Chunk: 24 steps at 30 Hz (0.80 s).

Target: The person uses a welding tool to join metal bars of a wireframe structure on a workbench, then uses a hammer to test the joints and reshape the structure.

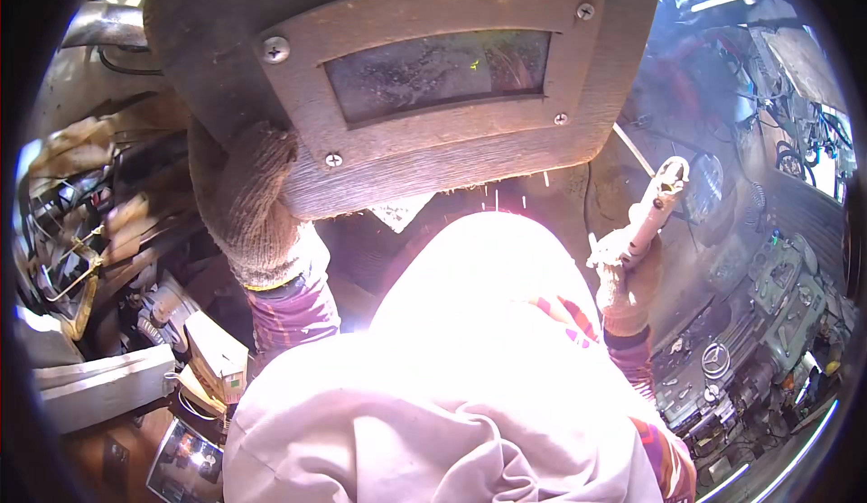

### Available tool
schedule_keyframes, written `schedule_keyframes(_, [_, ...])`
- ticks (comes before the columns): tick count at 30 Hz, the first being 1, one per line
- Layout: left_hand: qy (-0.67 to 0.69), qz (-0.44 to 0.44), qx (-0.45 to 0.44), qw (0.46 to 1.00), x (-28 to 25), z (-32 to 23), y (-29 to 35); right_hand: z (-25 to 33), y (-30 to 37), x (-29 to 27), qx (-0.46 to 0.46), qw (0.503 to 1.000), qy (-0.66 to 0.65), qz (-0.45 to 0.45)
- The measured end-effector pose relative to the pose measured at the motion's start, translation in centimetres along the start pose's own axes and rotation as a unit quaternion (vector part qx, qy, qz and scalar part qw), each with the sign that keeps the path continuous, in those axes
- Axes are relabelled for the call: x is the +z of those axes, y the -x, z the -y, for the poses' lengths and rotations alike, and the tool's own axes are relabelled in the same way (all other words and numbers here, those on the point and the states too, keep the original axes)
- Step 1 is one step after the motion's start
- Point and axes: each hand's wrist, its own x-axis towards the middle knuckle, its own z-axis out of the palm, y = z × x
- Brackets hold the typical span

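My left hand (248, 214), in a knitted glove, grips the left edge of a brown hand-held welding shield (406, 79) with a dark glass window. The shield fills the upper middle of the view. My right hand (623, 273), in a pale glove, is closed around a welding electrode holder (657, 200) that points up and away to the right of the shield. Small sparks (506, 200) fly just below the shield's lower edge. A pale cloth (452, 386), glowing bright from the light, covers the lower middle and hides what lies under the shield.
A green machine (777, 295) with a small handwheel (715, 358) stands at the right. Scrap metal and wires (81, 223) crowd the left side. A small cardboard box (217, 354) sits at the lower left. Smoke hangs at the upper right.
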Motion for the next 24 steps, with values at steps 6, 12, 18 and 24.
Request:
schedule_keyframes(6, [0.031,-0.066,0.056,0.996,-4.3,0.1,-0.9,1.3,-0.6,0.2,-0.080,0.995,-0.064,0.012])
schedule_keyframes(12, [0.140,-0.113,0.088,0.980,-10.2,-1.5,-3.1,2.0,-0.5,0.8,-0.069,0.993,-0.086,-0.041])
schedule_keyframes(18, [0.127,-0.143,0.120,0.974,-10.8,-2.2,-2.8,1.3,0.0,-0.8,-0.002,0.997,-0.079,0.023])
schedule_keyframes(24, [0.011,-0.196,0.172,0.965,-6.5,-3.1,0.0,-0.1,-3.7,-3.9,-0.019,0.992,-0.079,0.095])
